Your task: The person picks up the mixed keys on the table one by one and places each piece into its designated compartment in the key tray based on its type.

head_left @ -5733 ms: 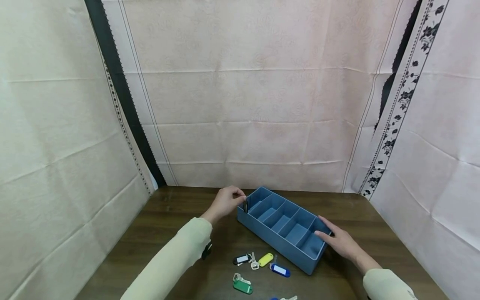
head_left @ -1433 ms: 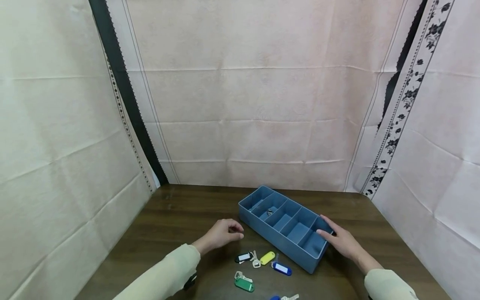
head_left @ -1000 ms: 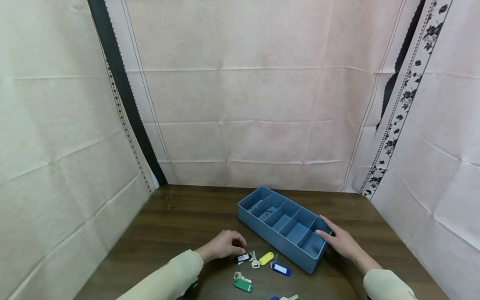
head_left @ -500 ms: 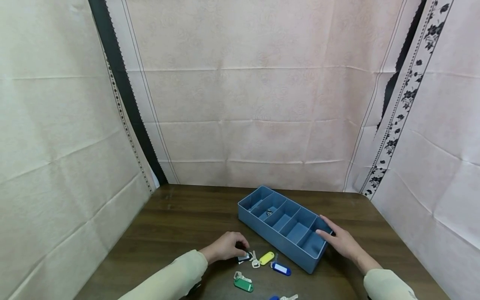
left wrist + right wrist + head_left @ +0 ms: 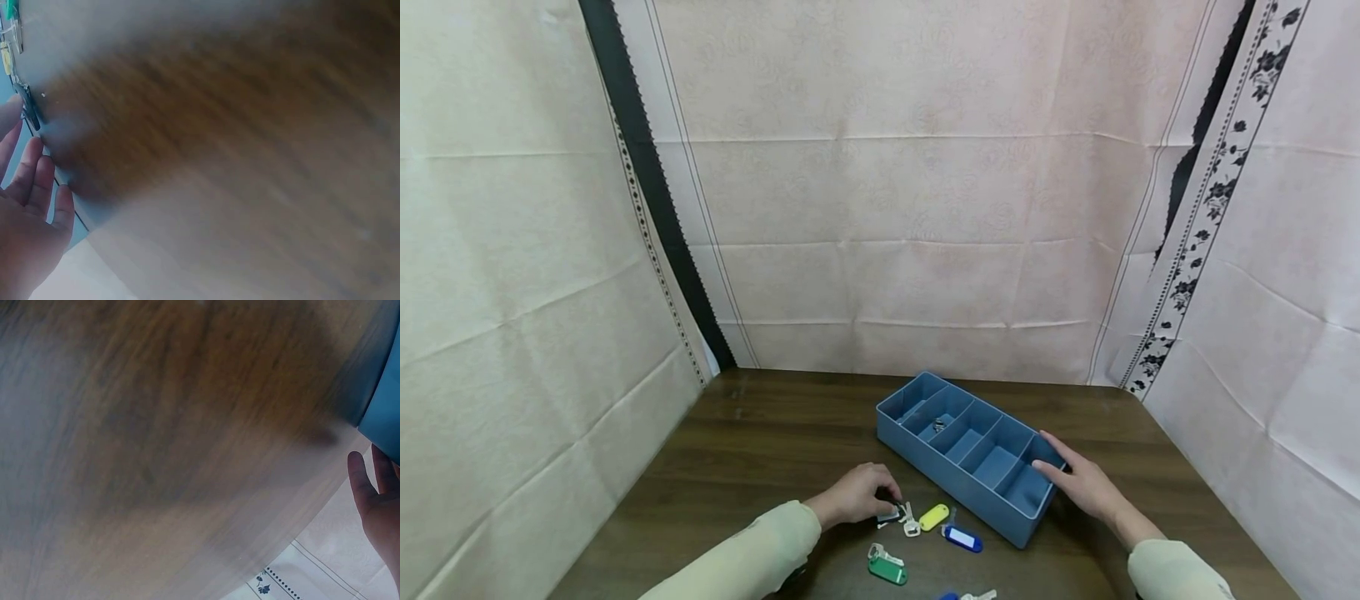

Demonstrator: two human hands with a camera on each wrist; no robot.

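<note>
My left hand (image 5: 857, 493) is low over the table, thumb and forefinger pinching a black key tag (image 5: 887, 517) with a pale label. Its fingers cover part of the tag, which also shows as a dark tag (image 5: 28, 107) at the thumb tip in the left wrist view. A blue compartment tray (image 5: 951, 490) lies at a slant. My right hand (image 5: 1086, 483) holds its right end, thumb over the rim and fingers along the far outer side. Beside the black tag are a silver key (image 5: 912, 525), a yellow key tag (image 5: 934, 517) and a blue key tag (image 5: 962, 538).
A green key tag (image 5: 887, 570) with a key lies nearer the front. At the bottom edge another key (image 5: 981, 595) and a blue tag are cut off. A small metallic item (image 5: 938, 425) sits in the tray's second compartment. Cloth (image 5: 887, 250) hangs behind the wooden table (image 5: 775, 417).
My left hand has come from the tray's left end, where it held something dark, down to the black tag. A metallic item now shows in the second compartment. The right hand stays put.
</note>
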